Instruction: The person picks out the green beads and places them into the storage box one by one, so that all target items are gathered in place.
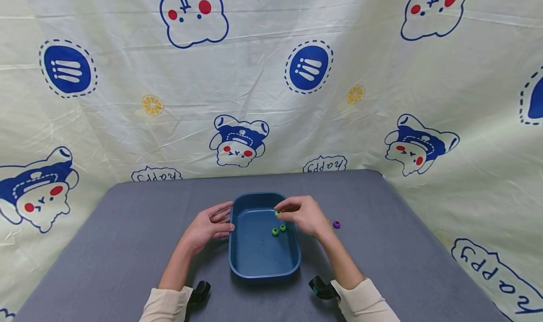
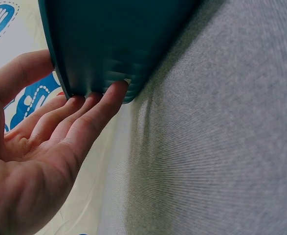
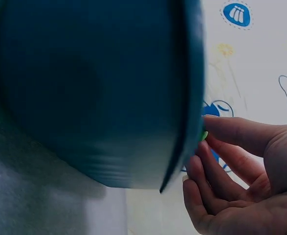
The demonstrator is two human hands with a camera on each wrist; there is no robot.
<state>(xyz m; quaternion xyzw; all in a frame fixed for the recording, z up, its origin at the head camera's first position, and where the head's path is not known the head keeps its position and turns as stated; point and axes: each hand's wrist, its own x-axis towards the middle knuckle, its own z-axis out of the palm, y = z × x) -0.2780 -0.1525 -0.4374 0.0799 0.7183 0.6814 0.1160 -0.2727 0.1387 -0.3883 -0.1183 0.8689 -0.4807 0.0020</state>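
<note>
The hands are working on either side of a blue tray (image 1: 254, 260), and the left hand (image 1: 209, 227) is lying released against the tray's left wall, its straight fingers (image 2: 92, 110) touching the outer wall near the far corner (the left wrist view shows the tips pressed to the plastic, curled round nothing). The tray is sitting near the middle of the grey bench (image 1: 106, 237), its long axis running away from the person, so each hand is flanking one long side.

Moving rightward, two green beads (image 1: 278, 229) are lying loose on the tray floor, just beside each other and toward the far right part of the tray. Above them, the right hand (image 1: 303, 214) is hovering over the tray's right rim, thumb and forefinger pinching a third green bead (image 1: 277, 213); that held bead is hanging just inside the rim (the right wrist view shows only a sliver of green at the fingertips, behind the tray's edge).

Farther right, a purple bead (image 1: 336, 224) is resting on the bench outside the tray, just beyond the right hand's knuckles; the right hand is by far the nearer one to it.
</note>
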